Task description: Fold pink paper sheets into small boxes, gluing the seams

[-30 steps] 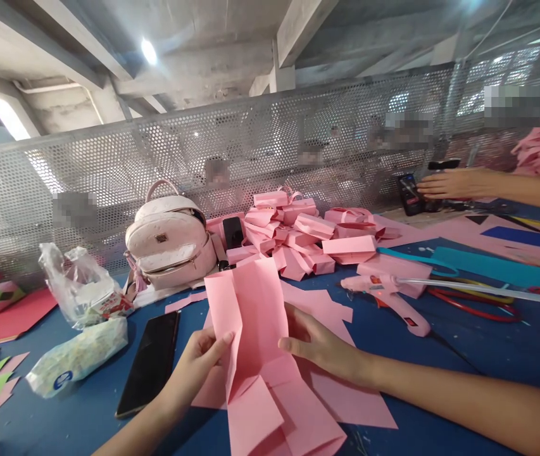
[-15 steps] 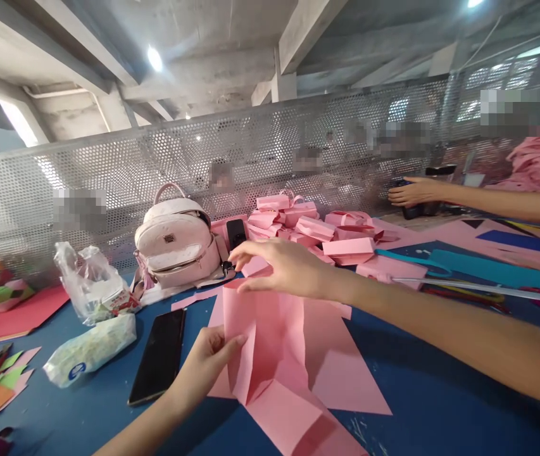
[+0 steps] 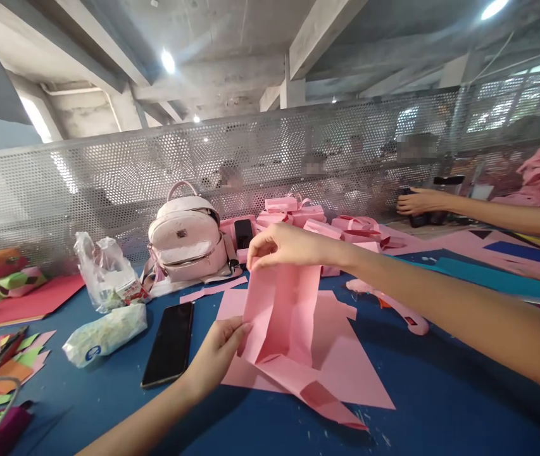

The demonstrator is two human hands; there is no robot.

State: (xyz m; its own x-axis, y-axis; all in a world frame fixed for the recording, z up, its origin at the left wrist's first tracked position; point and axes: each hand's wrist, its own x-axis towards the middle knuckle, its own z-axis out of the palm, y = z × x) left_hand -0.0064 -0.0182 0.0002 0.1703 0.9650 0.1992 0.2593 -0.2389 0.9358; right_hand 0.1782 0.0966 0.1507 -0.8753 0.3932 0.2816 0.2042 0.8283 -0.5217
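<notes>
A folded sheet of pink paper (image 3: 285,316) stands partly upright between my hands, its lower flap bent toward me. My left hand (image 3: 219,354) pinches its left edge between thumb and fingers. At the top left corner, the fingers and thumb of my right hand (image 3: 283,246) are closed on the upper edge. Beneath the folded piece lies a flat pink sheet (image 3: 345,373) on the blue table (image 3: 440,405). A black phone (image 3: 168,345) rests to the left of my left hand.
Behind are a pale pink backpack (image 3: 185,240) and a pile of folded pink paper pieces (image 3: 293,212). At left lie a tissue pack (image 3: 106,334), a plastic bag (image 3: 108,272) and coloured paper scraps (image 3: 6,367). Another person's hand (image 3: 421,202) touches a dark object at right.
My right hand has closed on the paper's top edge, where it was open above it before. The folded paper is raised and tilted more upright, its lower flap lifted.
</notes>
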